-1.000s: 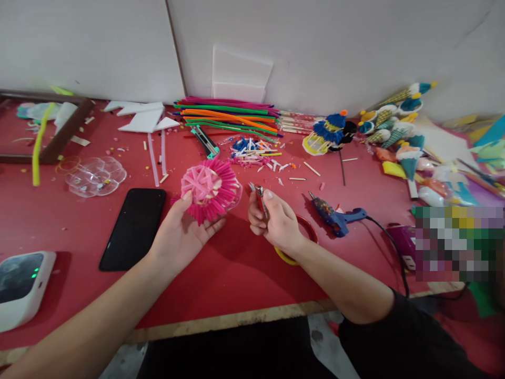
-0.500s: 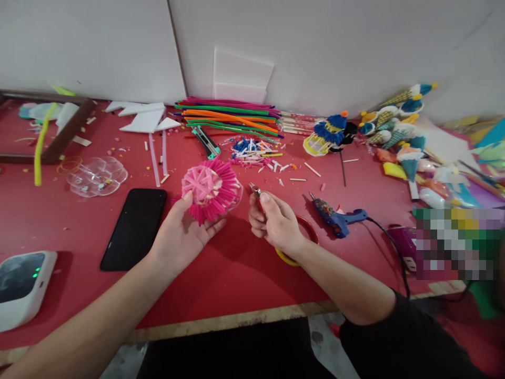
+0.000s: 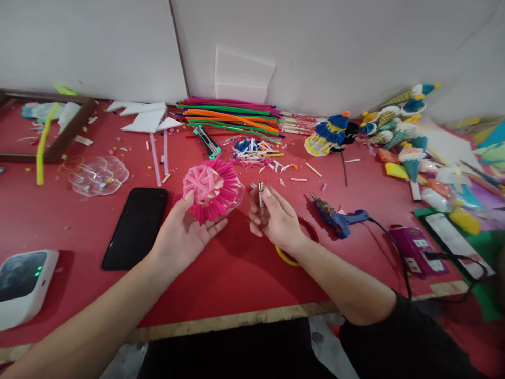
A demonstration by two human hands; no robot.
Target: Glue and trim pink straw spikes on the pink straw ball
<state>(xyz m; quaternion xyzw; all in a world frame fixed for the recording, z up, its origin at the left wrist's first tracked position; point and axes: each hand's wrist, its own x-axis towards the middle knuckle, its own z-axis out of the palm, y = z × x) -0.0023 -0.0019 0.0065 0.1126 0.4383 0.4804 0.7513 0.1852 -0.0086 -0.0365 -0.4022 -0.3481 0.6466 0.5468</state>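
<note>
Above the table, my left hand (image 3: 185, 226) grips a pink pipe-cleaner craft piece (image 3: 211, 190) by its left edge, thumb on top and fingers underneath. It is round, with a light pink criss-crossed middle and a fringe of deep pink stubs. Just to its right, my right hand (image 3: 278, 216) is closed around small metal pliers (image 3: 261, 195). Their jaws are up and apart from the craft piece; most of the handles are hidden in my fingers. Under my right wrist lies a ring-shaped red and yellow thing (image 3: 310, 229), partly covered.
A glue gun (image 3: 335, 216) lies right, wired towards a purple power box (image 3: 418, 252). A black phone (image 3: 135, 229) and clear tray (image 3: 100, 176) are left. Behind are a green cutter knife (image 3: 207, 141), pipe cleaners (image 3: 232, 116), cut bits (image 3: 256, 150) and a blue-topped craft model (image 3: 331, 130).
My right hand has turned the pliers, so their jaws now point more upward. The craft piece in my left hand has hardly moved.
</note>
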